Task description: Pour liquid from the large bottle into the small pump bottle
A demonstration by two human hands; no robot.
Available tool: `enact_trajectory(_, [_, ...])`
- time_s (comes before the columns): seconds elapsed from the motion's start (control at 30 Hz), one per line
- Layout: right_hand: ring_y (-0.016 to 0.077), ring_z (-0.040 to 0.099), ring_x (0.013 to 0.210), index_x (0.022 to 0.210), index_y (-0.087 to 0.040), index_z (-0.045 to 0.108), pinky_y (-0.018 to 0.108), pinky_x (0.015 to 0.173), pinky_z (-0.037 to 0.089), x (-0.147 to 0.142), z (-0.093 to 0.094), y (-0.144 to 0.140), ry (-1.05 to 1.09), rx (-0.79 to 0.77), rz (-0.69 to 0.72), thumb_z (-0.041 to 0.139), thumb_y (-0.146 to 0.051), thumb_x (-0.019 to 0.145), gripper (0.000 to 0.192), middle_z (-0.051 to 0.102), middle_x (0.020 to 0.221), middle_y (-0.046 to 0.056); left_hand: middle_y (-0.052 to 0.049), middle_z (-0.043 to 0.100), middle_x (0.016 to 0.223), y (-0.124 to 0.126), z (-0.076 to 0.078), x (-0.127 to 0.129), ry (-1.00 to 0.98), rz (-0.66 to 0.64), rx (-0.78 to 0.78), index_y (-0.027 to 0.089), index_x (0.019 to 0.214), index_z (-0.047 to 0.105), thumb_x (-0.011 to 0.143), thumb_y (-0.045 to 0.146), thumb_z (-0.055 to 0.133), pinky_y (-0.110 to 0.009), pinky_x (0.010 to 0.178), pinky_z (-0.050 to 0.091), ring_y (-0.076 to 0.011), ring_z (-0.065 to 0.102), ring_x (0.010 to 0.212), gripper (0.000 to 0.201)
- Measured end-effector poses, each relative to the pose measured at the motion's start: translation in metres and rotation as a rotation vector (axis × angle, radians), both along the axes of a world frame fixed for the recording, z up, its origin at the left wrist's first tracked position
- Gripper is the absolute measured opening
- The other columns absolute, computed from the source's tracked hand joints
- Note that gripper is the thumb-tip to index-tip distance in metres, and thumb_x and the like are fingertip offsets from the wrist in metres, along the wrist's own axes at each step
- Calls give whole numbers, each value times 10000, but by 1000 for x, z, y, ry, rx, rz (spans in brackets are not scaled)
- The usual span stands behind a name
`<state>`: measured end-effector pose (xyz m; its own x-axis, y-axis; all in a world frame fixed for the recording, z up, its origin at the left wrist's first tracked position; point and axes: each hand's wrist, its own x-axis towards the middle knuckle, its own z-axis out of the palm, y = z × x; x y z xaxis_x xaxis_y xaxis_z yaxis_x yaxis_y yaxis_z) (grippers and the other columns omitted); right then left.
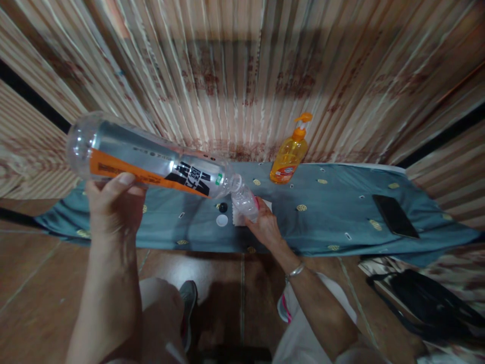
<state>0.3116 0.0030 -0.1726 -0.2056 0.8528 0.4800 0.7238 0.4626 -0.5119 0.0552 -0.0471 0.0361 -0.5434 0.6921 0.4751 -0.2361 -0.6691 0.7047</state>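
Observation:
My left hand (115,202) grips a large clear plastic bottle (151,159) with a silver and orange label, near its base. The bottle lies tilted over sideways, its neck pointing right and slightly down. In my right hand (265,222) is a small clear plastic bottle (244,199) with a bit of pink on it. The mouths of the two bottles meet or nearly meet; whether they touch I cannot tell. Below them on the cloth lie a black cap (223,207) and a white cap (222,220). A pale napkin-like square (238,218) is partly hidden behind the small bottle.
A pump bottle of orange liquid (288,156) stands at the back of the teal cloth (322,212). A dark phone (394,216) lies on the right. Behind hangs a striped curtain (235,76). A black bag (428,298) sits at lower right.

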Motion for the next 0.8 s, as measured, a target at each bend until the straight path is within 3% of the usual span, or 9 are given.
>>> enact_trajectory(0.1, [325, 642, 1218, 1417, -76, 408, 459, 995, 565, 0, 1, 0, 2, -1, -4, 659, -290, 790, 708, 623, 1349, 234, 39, 716, 709, 2, 0, 0, 8, 1, -4, 262, 979, 709, 430, 90, 763, -301, 783, 673, -173, 716, 777, 578])
enact_trajectory(0.2, [328, 644, 1216, 1406, -67, 417, 465, 999, 565, 0, 1, 0, 0, 14, -7, 662, -283, 781, 705, 632, 1337, 239, 6, 745, 820, 2, 0, -2, 32, 0, 10, 228, 920, 717, 446, 95, 758, -318, 803, 677, -184, 722, 831, 494])
enact_trajectory(0.3, [335, 640, 1221, 1401, -59, 422, 476, 1008, 560, 0, 1, 0, -4, 23, -2, 666, -284, 778, 706, 632, 1336, 246, 20, 701, 706, 3, 2, -4, 45, -2, 6, 219, 931, 711, 445, 94, 776, -328, 790, 678, -200, 724, 828, 506])
enact_trajectory(0.43, [336, 634, 1229, 1408, -60, 414, 485, 1009, 559, 1, 1, 0, -4, 10, 3, 663, -273, 777, 711, 625, 1344, 245, 86, 595, 550, 3, 6, -1, 59, -13, 14, 276, 1077, 667, 438, 85, 799, -304, 791, 666, -177, 708, 742, 680])
enact_trajectory(0.6, [328, 624, 1242, 1419, -80, 404, 481, 1030, 546, 0, 3, -1, -7, -13, -2, 657, -260, 775, 715, 623, 1350, 228, 93, 616, 586, 3, 9, 2, 85, -34, 26, 338, 1238, 580, 446, 86, 837, -326, 879, 652, -171, 707, 763, 870])
enact_trajectory(0.8, [336, 624, 1237, 1414, -73, 401, 484, 1020, 548, 0, 6, -2, -6, -24, -1, 654, -275, 782, 710, 624, 1342, 238, 84, 633, 591, 3, 9, 2, 62, -36, 38, 377, 1232, 584, 452, 65, 802, -331, 852, 657, -184, 712, 782, 867])
